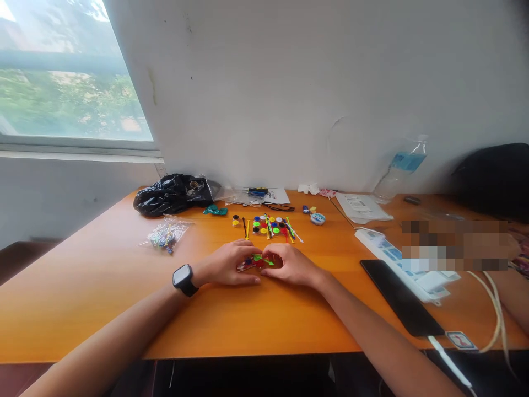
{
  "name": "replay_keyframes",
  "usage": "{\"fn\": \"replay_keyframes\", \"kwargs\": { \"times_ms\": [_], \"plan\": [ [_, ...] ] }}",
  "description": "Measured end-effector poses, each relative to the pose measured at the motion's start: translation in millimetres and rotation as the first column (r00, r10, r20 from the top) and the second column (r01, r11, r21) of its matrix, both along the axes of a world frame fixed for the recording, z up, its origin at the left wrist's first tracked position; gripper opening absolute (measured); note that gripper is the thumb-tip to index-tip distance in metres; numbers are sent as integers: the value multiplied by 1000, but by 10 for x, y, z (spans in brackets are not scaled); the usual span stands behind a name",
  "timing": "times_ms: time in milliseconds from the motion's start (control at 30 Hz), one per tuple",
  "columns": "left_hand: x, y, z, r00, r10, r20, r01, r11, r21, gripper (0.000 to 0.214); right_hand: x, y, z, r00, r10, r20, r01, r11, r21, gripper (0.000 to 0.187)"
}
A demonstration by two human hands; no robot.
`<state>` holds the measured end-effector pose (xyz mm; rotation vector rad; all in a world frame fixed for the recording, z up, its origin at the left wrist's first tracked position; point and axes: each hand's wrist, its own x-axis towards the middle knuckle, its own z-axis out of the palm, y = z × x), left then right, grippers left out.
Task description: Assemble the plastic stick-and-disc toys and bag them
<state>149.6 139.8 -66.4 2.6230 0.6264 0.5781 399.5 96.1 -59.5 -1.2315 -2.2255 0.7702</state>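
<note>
Forearms (124, 320) cut off below, fingers (244, 279) partly hiding colourful pieces (258, 257)

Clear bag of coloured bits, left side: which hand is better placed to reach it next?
Probably the left hand: it is nearer the clear bag, on the same side, while the right hand would have to cross over.
</note>
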Motion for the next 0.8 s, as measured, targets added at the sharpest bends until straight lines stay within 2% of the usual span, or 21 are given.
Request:
{"fn": "replay_keyframes", "kwargs": {
  "times_ms": [133, 267, 333, 433, 533, 700, 767, 800],
  "plan": [
    [48, -100, 61, 999, -36, 7, 36, 998, 45, 54, -43, 17, -83, 1000, -16, -19, 16, 1000, 16, 22],
    [139, -168, 11, 999, 52, -5, -51, 990, 128, 42, -71, -12, -71, 986, 123, -111, -130, 990, -56, 21],
    [159, -170, -36, 996, 89, -30, -82, 978, 193, 41, -39, -21, -40, 982, 151, -111, -159, 985, -63, 23],
    [144, -155, -90, 992, 110, -54, -92, 959, 268, 37, 33, -11, -5, 990, 113, -82, -114, 993, -12, 31],
    [108, -159, -106, 988, 128, -92, -96, 952, 290, 37, 75, 19, -9, 994, 69, -83, -66, 997, 36, 35],
    [-33, -244, -88, 965, 187, -183, -111, 926, 360, 39, 35, 53, -103, 996, -52, -72, 60, 991, 119, 27],
    [-166, -268, -95, 944, 234, -230, -132, 912, 387, 39, -12, 49, -148, 998, -53, -39, 59, 984, 170, 24],
    [-250, -269, -106, 930, 286, -232, -179, 901, 395, 39, -40, 45, -168, 999, -36, -22, 39, 979, 198, 23]
  ]
}}
